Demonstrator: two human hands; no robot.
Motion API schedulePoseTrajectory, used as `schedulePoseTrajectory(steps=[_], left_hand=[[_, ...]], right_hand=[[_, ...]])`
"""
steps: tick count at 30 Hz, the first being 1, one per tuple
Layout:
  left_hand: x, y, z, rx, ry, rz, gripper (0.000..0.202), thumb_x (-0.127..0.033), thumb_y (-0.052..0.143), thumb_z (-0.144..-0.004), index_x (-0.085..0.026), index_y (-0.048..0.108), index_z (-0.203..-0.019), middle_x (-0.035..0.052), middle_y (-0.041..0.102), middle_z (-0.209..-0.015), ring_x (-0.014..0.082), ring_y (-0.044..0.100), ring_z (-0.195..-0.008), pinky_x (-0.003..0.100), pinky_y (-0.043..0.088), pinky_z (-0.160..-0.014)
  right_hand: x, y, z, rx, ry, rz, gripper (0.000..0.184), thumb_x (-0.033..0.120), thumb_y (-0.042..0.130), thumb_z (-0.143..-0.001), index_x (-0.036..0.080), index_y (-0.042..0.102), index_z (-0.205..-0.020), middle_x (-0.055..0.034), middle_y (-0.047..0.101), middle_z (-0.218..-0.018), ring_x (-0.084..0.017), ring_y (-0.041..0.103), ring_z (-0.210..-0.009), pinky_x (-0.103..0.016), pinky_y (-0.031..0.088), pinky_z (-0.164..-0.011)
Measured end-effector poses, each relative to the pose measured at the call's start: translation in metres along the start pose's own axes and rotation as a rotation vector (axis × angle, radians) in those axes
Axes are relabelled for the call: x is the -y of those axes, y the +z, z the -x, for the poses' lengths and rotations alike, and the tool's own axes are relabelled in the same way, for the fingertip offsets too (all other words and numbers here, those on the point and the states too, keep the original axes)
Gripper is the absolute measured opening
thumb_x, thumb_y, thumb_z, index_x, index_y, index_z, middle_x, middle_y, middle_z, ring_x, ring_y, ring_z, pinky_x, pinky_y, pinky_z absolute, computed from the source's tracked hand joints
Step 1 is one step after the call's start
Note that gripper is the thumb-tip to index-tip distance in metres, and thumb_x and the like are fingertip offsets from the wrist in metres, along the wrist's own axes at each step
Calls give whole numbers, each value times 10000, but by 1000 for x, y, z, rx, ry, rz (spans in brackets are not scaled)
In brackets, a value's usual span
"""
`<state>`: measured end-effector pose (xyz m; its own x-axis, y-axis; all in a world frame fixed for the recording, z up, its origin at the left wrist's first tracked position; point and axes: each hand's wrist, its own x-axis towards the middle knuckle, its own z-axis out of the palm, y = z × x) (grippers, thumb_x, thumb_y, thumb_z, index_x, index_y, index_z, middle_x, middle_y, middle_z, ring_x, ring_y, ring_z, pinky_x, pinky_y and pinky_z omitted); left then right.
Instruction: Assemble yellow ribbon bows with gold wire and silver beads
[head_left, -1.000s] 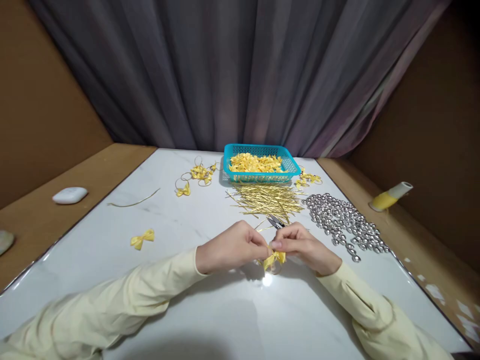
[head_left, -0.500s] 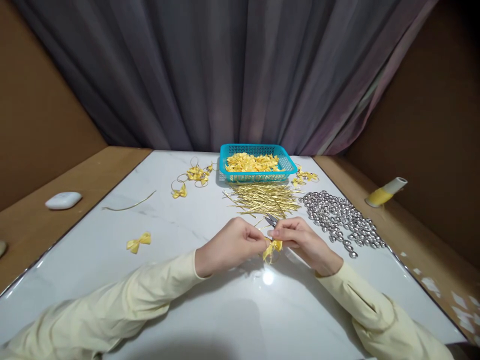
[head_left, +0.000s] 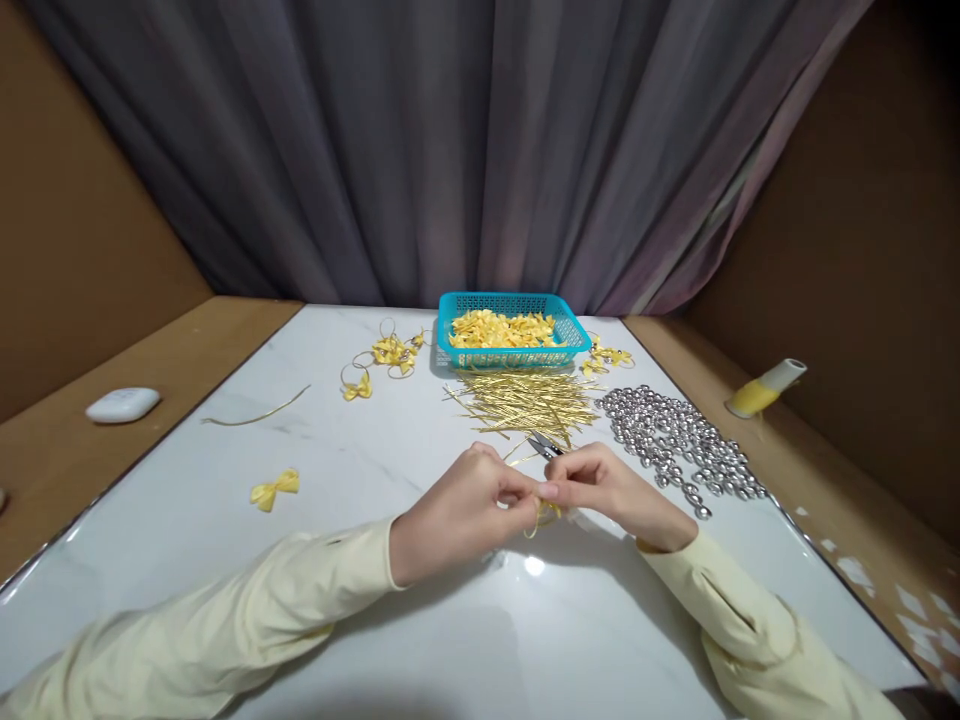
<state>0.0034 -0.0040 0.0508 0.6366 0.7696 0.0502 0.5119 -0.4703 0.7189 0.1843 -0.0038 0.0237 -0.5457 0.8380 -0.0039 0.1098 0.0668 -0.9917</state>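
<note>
My left hand (head_left: 476, 508) and my right hand (head_left: 616, 497) meet above the table, fingertips pinched together. Between them is a yellow ribbon bow (head_left: 549, 510) with a gold cord loop, mostly covered by the fingers. Small scissors (head_left: 543, 445) with dark blades show just beyond my right hand; whether that hand touches them I cannot tell. Past the hands lies a pile of cut gold cords (head_left: 529, 402). Silver beads (head_left: 679, 440) are spread to the right. A single yellow bow (head_left: 274, 489) lies to the left of my left hand.
A turquoise basket (head_left: 512, 357) of yellow bows stands at the back. Looped bows (head_left: 394, 352) lie left of it, more looped bows (head_left: 609, 356) right. One cord (head_left: 259, 412) lies at left. On the side ledges are a white case (head_left: 123, 405) and a yellow thread spool (head_left: 765, 388).
My hands have drawn closer, and my fingers now cover more of the bow, which showed plainly before. The scissors show a little more. The view has shifted slightly.
</note>
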Motion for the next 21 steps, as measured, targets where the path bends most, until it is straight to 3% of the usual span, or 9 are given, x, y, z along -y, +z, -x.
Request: schedulePoseTrajectory(steps=[6, 13, 21], left_hand=[[-4, -1, 0, -45, -3, -25, 282, -153, 440, -732, -177, 665, -563, -3, 596, -504, 127, 441, -607, 225, 357, -639], [-1, -2, 0, -80, -27, -45, 297, -181, 435, -763, -165, 634, -543, -2, 572, -505, 134, 428, -662, 227, 344, -641], [0, -4, -1, -50, -69, 17, 317, -202, 420, -748, -158, 490, -441, -28, 383, -434, 116, 368, -607, 216, 316, -583]], right_hand=[[2, 3, -1, -57, -11, -11, 337, 342, 563, -782, 160, 494, -507, 43, 444, -498, -76, 377, -492, -229, 287, -499], [-4, 11, -5, -175, 88, -265, 298, 305, 598, -744, 146, 485, -519, 61, 378, -490, -55, 291, -454, -214, 207, -458], [-3, 12, -6, -223, 73, -200, 275, 313, 579, -742, 150, 496, -537, 43, 400, -527, -76, 343, -502, -225, 265, -502]])
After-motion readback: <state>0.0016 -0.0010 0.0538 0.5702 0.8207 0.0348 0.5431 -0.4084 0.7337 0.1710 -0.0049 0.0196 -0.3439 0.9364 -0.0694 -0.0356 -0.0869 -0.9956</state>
